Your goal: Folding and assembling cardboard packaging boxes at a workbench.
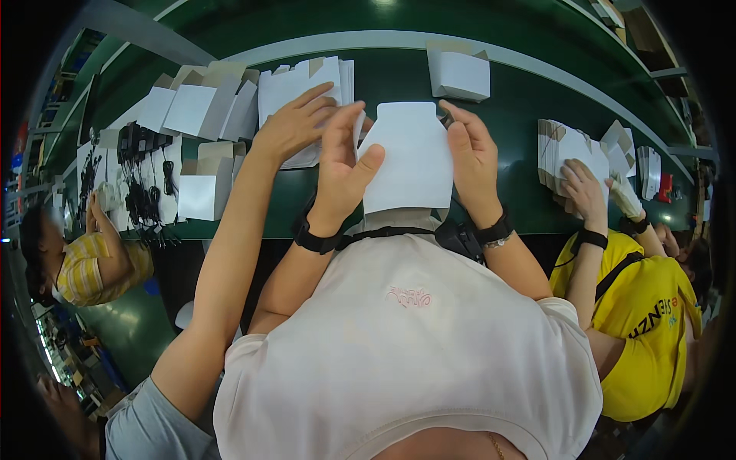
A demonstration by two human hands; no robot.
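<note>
Card (410, 157) sat btwn both hands, held upright above green tabletop (521, 123). L hand (341, 165) clamped on card's left edge, thumb across front. R hand (471, 157) clamped on right edge, fingers at top corner. Co-worker's hand (295, 126) from left pressed stack (307, 88) just beside card. Box (458, 73) beyond card, apart; bare belt to right before second stack (563, 153). Card: white, flat, blank, top corners notched.

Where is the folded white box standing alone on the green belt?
In the head view, the folded white box stands alone at top centre on the green belt, beyond the right hand.
</note>
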